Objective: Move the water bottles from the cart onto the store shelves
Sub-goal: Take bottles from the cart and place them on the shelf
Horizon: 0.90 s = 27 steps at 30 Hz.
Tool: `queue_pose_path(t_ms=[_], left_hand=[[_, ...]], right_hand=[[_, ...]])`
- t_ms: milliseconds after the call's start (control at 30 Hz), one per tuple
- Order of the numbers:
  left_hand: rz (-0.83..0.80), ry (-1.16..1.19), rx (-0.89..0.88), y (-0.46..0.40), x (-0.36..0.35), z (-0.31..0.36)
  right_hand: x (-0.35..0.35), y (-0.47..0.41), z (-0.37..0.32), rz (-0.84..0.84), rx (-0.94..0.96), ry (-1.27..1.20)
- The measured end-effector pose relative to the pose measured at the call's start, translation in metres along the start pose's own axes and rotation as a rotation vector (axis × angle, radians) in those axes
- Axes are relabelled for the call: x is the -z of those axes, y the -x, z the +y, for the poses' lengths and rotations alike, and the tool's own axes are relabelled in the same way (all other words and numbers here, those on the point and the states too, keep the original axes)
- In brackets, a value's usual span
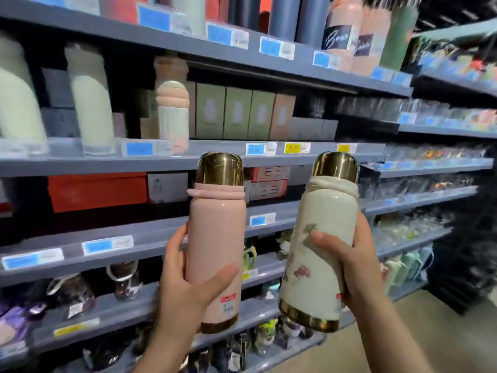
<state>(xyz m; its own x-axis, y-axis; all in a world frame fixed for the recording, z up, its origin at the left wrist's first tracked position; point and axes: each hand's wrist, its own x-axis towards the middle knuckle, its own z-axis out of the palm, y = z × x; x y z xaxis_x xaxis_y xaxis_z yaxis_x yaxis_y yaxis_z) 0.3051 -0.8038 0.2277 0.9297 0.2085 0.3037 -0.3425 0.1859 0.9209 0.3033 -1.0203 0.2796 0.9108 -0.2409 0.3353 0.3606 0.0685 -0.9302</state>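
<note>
The left hand (185, 281) grips a pink bottle (217, 238) round its lower half, thumb across the front and fingers (176, 244) curled behind; the right hand (349, 265) grips a cream bottle (320, 238) with a faint floral print, thumb over the front and the other digits wrapped round the far side; both bottles have gold caps and gold bases, and both are held up in the air before the grey store shelves (188, 162), touching nothing but the hands. The pink one stands near upright, the cream one leans a little to the right; carrying one in each hand looks like a way to shelve two at a time, and the low grip leaves each base free to land first. The cart is out of view. The middle shelf carries pale bottles (91, 103) and green boxes (236, 114), with price labels (139, 148) along its edge; the picture is blurred, so I cannot tell which gap is meant for these two; probably the placing is not yet begun.
</note>
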Motion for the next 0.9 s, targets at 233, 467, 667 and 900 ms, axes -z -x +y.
queue_pose_path(t_ms=[233,467,667,900], left_hand=[[0.068,0.096,-0.049,-0.095,-0.027,-0.025],[0.140,-0.021,-0.177,-0.174,-0.033,-0.034],[0.258,-0.191,-0.266,-0.190,-0.038,-0.025],[0.381,-0.352,-0.362,-0.196,-0.065,-0.006]], right_hand=[[-0.020,-0.121,0.015,-0.013,0.010,0.009],[-0.045,-0.232,0.027,-0.032,-0.084,-0.303],[-0.071,-0.313,0.025,0.071,-0.066,-0.692],[-0.095,-0.398,0.026,0.153,0.028,-0.814]])
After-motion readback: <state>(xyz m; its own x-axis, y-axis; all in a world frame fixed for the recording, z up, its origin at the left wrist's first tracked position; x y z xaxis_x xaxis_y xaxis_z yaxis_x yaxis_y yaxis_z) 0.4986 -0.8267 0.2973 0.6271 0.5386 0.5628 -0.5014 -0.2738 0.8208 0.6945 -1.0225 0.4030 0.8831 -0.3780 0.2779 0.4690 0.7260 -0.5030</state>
